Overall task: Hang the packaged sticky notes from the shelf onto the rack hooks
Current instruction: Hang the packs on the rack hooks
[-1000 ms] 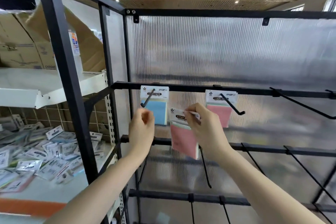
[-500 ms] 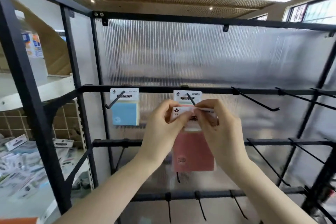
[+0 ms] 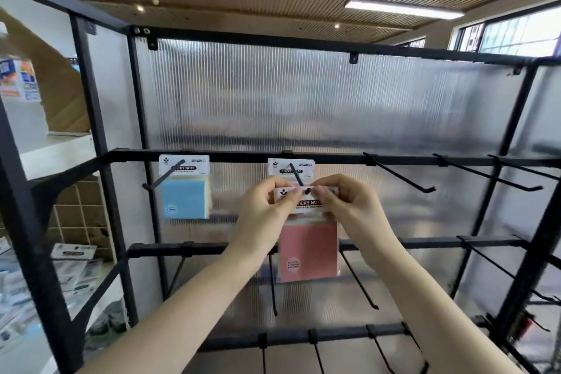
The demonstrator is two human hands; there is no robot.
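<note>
Pink pack: the pink pack of sticky notes (image 3: 308, 252) hangs down in front of the rack, between the top bar and the next bar down. Its white card top is right at the tip of the second hook (image 3: 299, 181).
Hole and hook: the dark hook tip shows at the hole in the card. It looks like it is just poking through, but the fingers hide part of it, so I can't be sure.
Left hand: the left hand (image 3: 267, 206) pinches the left end of the card top with thumb and fingers.
Right hand: the right hand (image 3: 343, 203) pinches the right end the same way.
Already hung: another pack (image 3: 291, 167) sits at the back of this same hook. A blue pack (image 3: 185, 197) hangs on the first hook (image 3: 164, 179) to the left.
Free hooks: more bare hooks (image 3: 400, 174) stick out to the right.
Shelf: more packs (image 3: 73, 264) lie on the shelf at the far left.
What could go wrong: if the hands let go before the card slides past the bent tip, the pack could slip off and fall. If the card is pushed crooked, the hole could catch or tear.
</note>
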